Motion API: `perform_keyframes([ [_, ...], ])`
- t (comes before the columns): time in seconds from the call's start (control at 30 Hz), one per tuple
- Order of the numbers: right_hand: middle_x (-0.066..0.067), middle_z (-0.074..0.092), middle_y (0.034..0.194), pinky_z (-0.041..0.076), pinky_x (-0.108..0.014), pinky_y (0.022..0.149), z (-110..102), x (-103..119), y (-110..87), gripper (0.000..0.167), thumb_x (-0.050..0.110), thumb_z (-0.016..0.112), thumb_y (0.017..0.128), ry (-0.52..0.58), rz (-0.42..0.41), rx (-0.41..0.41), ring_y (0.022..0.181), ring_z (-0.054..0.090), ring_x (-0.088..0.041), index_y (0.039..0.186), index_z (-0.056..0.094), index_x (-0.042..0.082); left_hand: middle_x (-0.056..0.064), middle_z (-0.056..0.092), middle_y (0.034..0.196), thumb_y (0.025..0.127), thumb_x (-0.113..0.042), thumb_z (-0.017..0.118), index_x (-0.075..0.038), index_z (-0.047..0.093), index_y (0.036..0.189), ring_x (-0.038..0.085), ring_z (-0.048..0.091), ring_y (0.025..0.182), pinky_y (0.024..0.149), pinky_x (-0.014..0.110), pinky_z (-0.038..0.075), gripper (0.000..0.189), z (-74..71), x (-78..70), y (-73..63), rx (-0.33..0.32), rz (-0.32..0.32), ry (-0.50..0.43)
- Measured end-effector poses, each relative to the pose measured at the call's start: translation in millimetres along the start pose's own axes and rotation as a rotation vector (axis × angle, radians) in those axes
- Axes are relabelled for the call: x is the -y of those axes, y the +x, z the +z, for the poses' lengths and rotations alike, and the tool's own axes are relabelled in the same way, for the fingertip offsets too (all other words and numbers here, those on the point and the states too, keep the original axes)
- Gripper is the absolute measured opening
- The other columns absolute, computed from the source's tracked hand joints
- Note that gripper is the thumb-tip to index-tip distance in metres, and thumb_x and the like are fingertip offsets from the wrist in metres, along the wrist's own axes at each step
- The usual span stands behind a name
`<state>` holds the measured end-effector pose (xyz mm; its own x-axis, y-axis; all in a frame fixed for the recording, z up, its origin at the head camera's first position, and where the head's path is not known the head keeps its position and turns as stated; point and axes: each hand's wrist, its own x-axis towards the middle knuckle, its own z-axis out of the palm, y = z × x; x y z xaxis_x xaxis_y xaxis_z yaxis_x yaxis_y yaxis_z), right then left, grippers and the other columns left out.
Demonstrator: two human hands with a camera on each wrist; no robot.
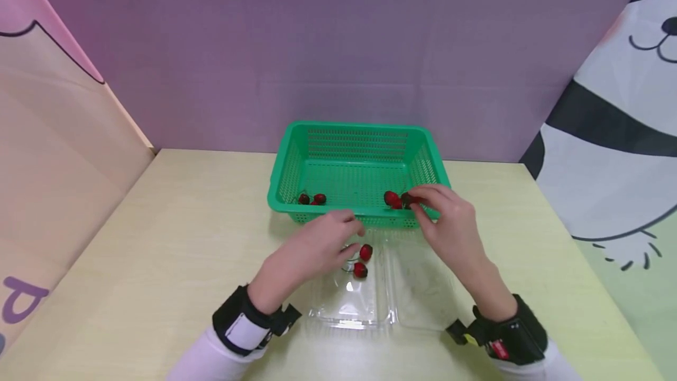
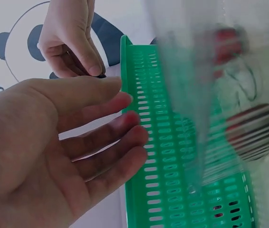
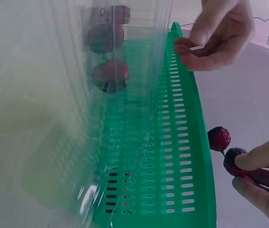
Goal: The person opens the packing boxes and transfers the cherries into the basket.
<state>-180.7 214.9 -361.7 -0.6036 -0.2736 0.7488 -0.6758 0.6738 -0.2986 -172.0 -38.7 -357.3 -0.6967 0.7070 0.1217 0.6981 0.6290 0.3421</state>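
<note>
My right hand (image 1: 449,225) is over the right front part of a green basket (image 1: 349,216). Its thumb and fingers pinch a dark red cherry (image 3: 234,161), and a second cherry (image 3: 218,138) hangs beside it, joined by a stem. Above the left compartment of a clear plastic box (image 1: 349,304), my left hand (image 1: 317,246) hovers with loosely bent fingers and nothing between them. Red cherries (image 1: 360,270) lie in that compartment, close to the left fingertips. In the left wrist view the left hand (image 2: 91,137) is outside the basket's slotted wall.
More cherries (image 1: 319,199) sit in the basket's left front corner. The box's other half (image 1: 423,287) lies flat on the right, partly under the right wrist. All stand on a pale wooden table (image 1: 211,240), with a purple cloth backdrop (image 1: 338,46) behind.
</note>
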Motion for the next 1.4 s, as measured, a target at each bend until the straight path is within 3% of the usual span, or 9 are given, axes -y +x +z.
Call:
perform_keyframes([
  [0.17, -0.014, 0.073, 0.099, 0.058, -0.026, 0.081, 0.1, -2.6, 0.3, 0.032, -0.019, 0.083, 0.072, -0.003, 0.016, -0.011, 0.085, 0.075, -0.025, 0.099, 0.074, -0.006, 0.006, 0.066, 0.106, 0.097, -0.014, 0.073, -0.006, 0.073, 0.114, 0.017, 0.062, 0.096, 0.081, 0.027, 0.055, 0.019, 5.1, -1.4, 1.1, 0.079, 0.013, -0.005],
  [0.33, -0.015, 0.073, 0.099, 0.058, -0.032, 0.078, 0.5, -4.5, -0.3, 0.03, -0.019, 0.082, 0.073, 0.0, 0.045, -0.004, 0.085, 0.074, -0.027, 0.099, 0.074, -0.006, 0.005, 0.064, 0.104, 0.095, -0.013, 0.075, -0.007, 0.073, 0.113, 0.015, 0.059, 0.094, 0.079, 0.024, 0.053, 0.019, 9.4, -2.2, 0.8, 0.111, 0.042, 0.02],
  [0.57, -0.017, 0.073, 0.1, 0.06, -0.038, 0.077, 2.0, -8.1, -2.2, 0.03, -0.021, 0.08, 0.074, -0.014, 0.091, 0.02, 0.086, 0.074, -0.03, 0.099, 0.074, -0.007, 0.003, 0.063, 0.11, 0.093, -0.012, 0.077, -0.008, 0.073, 0.115, 0.018, 0.06, 0.102, 0.089, 0.026, 0.053, 0.022, 15.6, -2.2, 2.1, 0.17, 0.067, 0.058],
  [0.77, -0.02, 0.072, 0.099, 0.061, -0.043, 0.074, 3.0, -10.7, -2.4, 0.027, -0.022, 0.078, 0.075, -0.037, 0.117, 0.038, 0.084, 0.074, -0.033, 0.099, 0.073, -0.009, 0.0, 0.06, 0.102, 0.091, -0.008, 0.078, -0.01, 0.074, 0.107, 0.014, 0.057, 0.094, 0.084, 0.024, 0.051, 0.016, 19.7, -2.2, 2.6, 0.189, 0.125, 0.07],
  [0.97, -0.02, 0.072, 0.098, 0.062, -0.045, 0.073, 2.6, -12.3, -2.3, 0.025, -0.021, 0.076, 0.076, -0.054, 0.162, 0.055, 0.085, 0.073, -0.035, 0.098, 0.074, -0.008, 0.0, 0.061, 0.099, 0.096, -0.003, 0.07, -0.009, 0.073, 0.104, 0.011, 0.053, 0.088, 0.078, 0.022, 0.049, 0.011, 23.4, -3.0, 3.2, 0.198, 0.139, 0.0],
  [1.17, -0.021, 0.072, 0.098, 0.062, -0.046, 0.071, 1.6, -11.1, -2.2, 0.023, -0.019, 0.075, 0.078, -0.061, 0.194, 0.081, 0.084, 0.073, -0.035, 0.098, 0.074, -0.008, 0.003, 0.06, 0.095, 0.095, 0.0, 0.069, -0.008, 0.069, 0.093, 0.01, 0.048, 0.082, 0.071, 0.02, 0.045, 0.008, 28.6, -4.5, 3.2, 0.23, 0.112, -0.095],
  [1.4, -0.022, 0.072, 0.098, 0.061, -0.048, 0.071, 0.7, -10.9, -1.6, 0.021, -0.017, 0.075, 0.079, -0.067, 0.217, 0.097, 0.085, 0.072, -0.037, 0.099, 0.074, -0.009, 0.001, 0.06, 0.095, 0.092, 0.001, 0.072, -0.013, 0.075, 0.099, 0.008, 0.048, 0.081, 0.069, 0.016, 0.043, 0.015, 30.9, -6.3, 1.8, 0.259, 0.162, 0.011],
])
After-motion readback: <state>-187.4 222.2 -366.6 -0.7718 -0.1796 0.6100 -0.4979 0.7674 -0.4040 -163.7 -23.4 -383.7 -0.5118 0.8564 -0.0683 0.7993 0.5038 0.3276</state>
